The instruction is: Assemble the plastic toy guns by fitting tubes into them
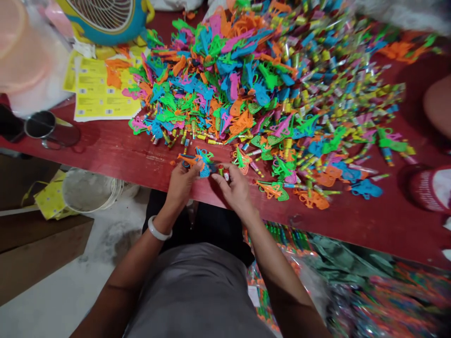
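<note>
Red tbl (pixel 116 145), mug (pixel 65 134) contents unclear, L fingers (pixel 193 172) holding toys (pixel 204 172)

Long red tabletop (pixel 116 148), bearing multicoloured plastic heap (pixel 232 84). Left-hand grip (pixel 182 182): orange-and-blue plastic pieces (pixel 203 157). Right-hand grip (pixel 236 187): small red-and-white cylinder (pixel 226 175), apparently held.

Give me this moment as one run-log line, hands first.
left hand: holding orange and blue plastic pieces | right hand: holding small tubes | beyond hands: multicoloured heap on red table
</note>
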Demonstrator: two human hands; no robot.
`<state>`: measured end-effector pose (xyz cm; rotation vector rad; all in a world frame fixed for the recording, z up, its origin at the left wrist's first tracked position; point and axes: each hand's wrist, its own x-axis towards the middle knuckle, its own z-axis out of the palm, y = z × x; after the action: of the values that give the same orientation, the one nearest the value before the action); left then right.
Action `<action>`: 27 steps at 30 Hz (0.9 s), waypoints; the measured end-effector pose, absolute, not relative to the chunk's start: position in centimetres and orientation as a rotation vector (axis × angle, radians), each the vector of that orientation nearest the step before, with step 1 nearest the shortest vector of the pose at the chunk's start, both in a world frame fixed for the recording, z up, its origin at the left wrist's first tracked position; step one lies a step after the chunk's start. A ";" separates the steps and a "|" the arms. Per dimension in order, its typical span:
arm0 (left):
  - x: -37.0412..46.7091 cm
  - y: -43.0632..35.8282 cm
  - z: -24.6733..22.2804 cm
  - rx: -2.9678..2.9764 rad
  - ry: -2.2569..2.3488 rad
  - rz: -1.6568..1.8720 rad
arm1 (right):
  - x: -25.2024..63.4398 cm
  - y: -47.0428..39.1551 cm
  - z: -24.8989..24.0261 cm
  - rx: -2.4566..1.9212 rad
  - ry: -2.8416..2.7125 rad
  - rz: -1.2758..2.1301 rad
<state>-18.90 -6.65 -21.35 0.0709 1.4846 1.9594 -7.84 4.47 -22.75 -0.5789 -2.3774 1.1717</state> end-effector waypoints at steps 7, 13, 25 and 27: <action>-18.7 -7.1 -20.9 0.102 1.440 1.863 | -7.7 6.1 -22.8 -0.528 -2.413 1.349; -18.7 -7.3 -21.1 0.209 1.435 1.748 | -7.6 6.8 -22.7 -0.418 -2.510 1.285; -18.5 -7.3 -21.7 0.225 1.476 1.766 | -7.6 6.7 -22.3 -0.423 -2.587 1.223; -18.6 -7.3 -21.6 0.232 1.483 1.766 | -7.6 6.5 -22.4 -0.410 -2.606 1.226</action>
<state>-18.61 -7.31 -21.59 0.2324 1.4828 1.7661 -7.56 6.53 -22.40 -0.4095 -2.6059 1.2259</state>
